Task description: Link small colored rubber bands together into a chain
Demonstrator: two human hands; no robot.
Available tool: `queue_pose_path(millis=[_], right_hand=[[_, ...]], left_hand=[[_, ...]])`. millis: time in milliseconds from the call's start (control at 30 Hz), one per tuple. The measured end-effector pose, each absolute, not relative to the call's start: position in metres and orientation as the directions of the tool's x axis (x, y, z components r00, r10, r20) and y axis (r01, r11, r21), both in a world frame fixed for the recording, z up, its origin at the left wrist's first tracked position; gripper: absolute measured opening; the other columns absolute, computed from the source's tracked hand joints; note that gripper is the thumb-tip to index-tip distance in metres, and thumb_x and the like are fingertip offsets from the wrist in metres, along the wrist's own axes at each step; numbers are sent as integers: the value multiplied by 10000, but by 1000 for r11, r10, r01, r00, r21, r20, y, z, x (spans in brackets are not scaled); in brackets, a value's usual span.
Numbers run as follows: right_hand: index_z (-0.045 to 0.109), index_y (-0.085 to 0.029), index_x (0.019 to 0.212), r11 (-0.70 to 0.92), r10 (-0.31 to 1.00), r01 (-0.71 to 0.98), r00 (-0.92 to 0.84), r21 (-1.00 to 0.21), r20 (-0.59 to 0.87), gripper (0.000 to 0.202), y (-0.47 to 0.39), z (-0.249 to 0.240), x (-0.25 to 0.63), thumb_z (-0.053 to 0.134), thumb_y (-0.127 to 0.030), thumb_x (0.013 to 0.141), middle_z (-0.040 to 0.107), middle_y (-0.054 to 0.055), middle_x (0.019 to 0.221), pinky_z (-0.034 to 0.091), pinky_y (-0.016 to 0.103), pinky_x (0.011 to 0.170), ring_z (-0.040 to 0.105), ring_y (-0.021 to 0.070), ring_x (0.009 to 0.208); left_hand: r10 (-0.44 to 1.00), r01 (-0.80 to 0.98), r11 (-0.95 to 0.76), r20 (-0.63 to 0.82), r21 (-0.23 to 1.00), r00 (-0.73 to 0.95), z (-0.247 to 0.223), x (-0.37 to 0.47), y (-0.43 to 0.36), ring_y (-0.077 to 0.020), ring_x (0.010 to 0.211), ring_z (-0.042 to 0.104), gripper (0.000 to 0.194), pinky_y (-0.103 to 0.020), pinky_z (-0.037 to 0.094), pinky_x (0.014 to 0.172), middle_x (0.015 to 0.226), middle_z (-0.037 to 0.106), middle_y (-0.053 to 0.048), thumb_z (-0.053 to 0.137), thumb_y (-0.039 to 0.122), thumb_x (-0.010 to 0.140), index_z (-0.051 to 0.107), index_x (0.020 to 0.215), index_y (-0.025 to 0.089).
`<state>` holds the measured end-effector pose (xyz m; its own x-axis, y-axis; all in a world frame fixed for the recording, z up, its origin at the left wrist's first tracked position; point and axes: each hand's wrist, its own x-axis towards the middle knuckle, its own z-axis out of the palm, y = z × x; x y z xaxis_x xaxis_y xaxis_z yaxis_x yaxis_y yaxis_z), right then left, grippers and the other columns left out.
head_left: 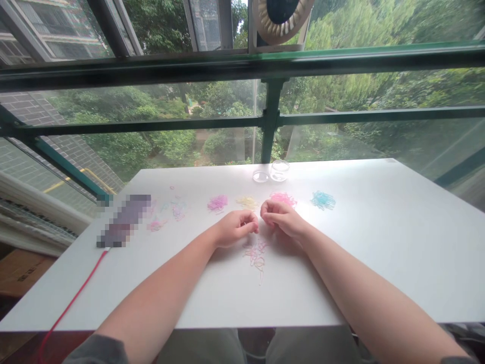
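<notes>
My left hand (pixel 238 227) rests on the white table with its fingers curled together; anything pinched in them is too small to make out. Close beside it, my right hand (pixel 282 218) has its fingers curled too, and its contents are hidden. Just below both hands lies a loose pile of pinkish bands (pixel 256 255). Beyond them, sorted heaps stretch across the table: purple bands (pixel 217 203), pale yellow bands (pixel 247 202), pink bands (pixel 284 198) partly behind my right hand, and blue bands (pixel 323 200).
A clear round container (pixel 280 171) and a clear lid (pixel 260 176) stand at the table's (pixel 397 242) back edge. Small scattered bands (pixel 178 210) lie at the left, near a pixelated dark object (pixel 127 220) with a red cable (pixel 78 298). A green railing (pixel 227 68) runs behind.
</notes>
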<state>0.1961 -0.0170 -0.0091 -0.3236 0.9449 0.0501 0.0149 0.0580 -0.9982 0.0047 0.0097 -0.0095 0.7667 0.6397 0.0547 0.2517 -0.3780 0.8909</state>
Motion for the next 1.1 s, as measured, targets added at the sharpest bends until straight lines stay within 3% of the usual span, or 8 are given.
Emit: queue_pose_path(millis=[133,367,633,833,1033,1100], right_hand=[[444,-176,658,88,970,33,-230,-996,78,126,-13,-10,200,547,-229,708,411,-68,464,254,213,436,352,68,438],[468,-173,701,115,926,149,-374,-982,52,143,-16,-14,199,564,-270,741,381,-71,511,219,214,439,313,64,456],[444,-179,687,187,965,228,-225,-956,135,86,-13,-19,197,508,-206,737,391,-51,587,257,226,491,339,85,529],[483,-168,696,231,929,377,-361,-897,87,40,-20,-12,193,509,-153,723,438,-41,592,296,225,516,384,91,549],[464,-170,685,227,967,453,-212,-862,143,60,-18,-13,191,473,-135,733,439,-37,607,313,231,538,392,95,568],[467,-169,684,223,968,469,-207,-854,139,63,-18,-13,190,469,-132,736,447,-34,612,319,233,542,400,97,574]], left_hand=[[606,230,-369,45,900,794,-7,5,7,-126,714,575,176,-238,458,657,773,647,-42,498,312,826,546,782,149],[718,335,-441,103,832,688,-8,6,9,-104,638,520,165,-220,417,580,768,639,-21,469,287,829,564,798,155],[563,323,-412,-41,852,825,-1,5,-3,-109,653,549,123,-221,429,619,756,648,-14,497,264,803,546,767,157],[711,325,-391,58,861,701,-5,6,5,-96,605,493,139,-220,404,591,736,609,-5,481,272,809,547,771,155],[550,278,-295,-75,914,832,-1,3,-1,-117,673,541,145,-228,419,628,758,624,-26,513,286,799,537,774,145],[558,268,-273,-75,924,826,-3,3,-1,-116,671,539,152,-225,417,625,750,619,-24,519,293,799,529,767,145]])
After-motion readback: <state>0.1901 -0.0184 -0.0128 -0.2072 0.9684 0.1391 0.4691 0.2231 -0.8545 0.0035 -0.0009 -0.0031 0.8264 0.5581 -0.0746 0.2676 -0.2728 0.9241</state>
